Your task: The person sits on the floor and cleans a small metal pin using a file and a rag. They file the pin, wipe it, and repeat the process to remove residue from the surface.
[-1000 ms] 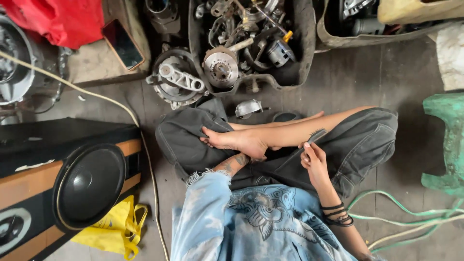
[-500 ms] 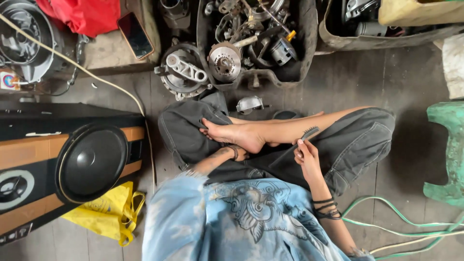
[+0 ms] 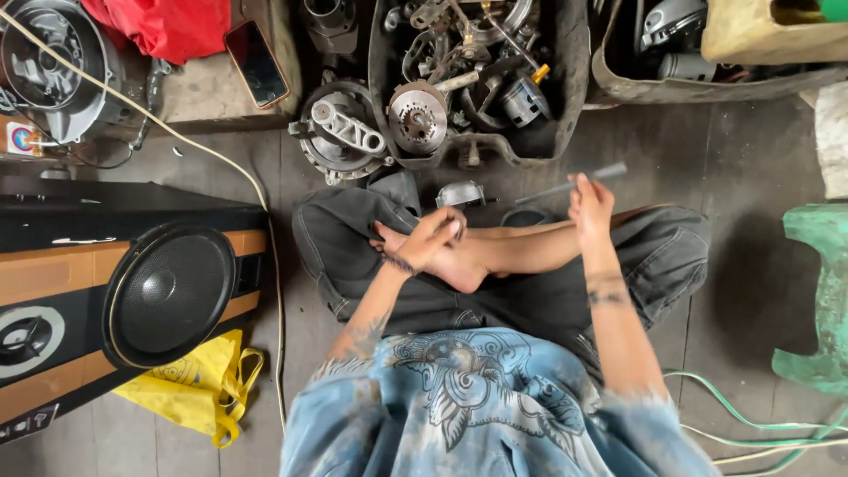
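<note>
A small square label point(image 3: 19, 138), white with a coloured ring, lies at the far left beside one grey engine cover point(image 3: 55, 71). One yellow bag point(image 3: 196, 390) sits by one speaker box point(image 3: 115, 291); one dark phone point(image 3: 256, 62) lies on a board. The right hand point(image 3: 590, 201), raised higher than a second ago, has its fingers clamped on one thin grey rod point(image 3: 583, 181) above the crossed legs. The left hand point(image 3: 435, 237) has come forward, fingers curled around a small dark piece over the bare foot point(image 3: 459, 265).
</note>
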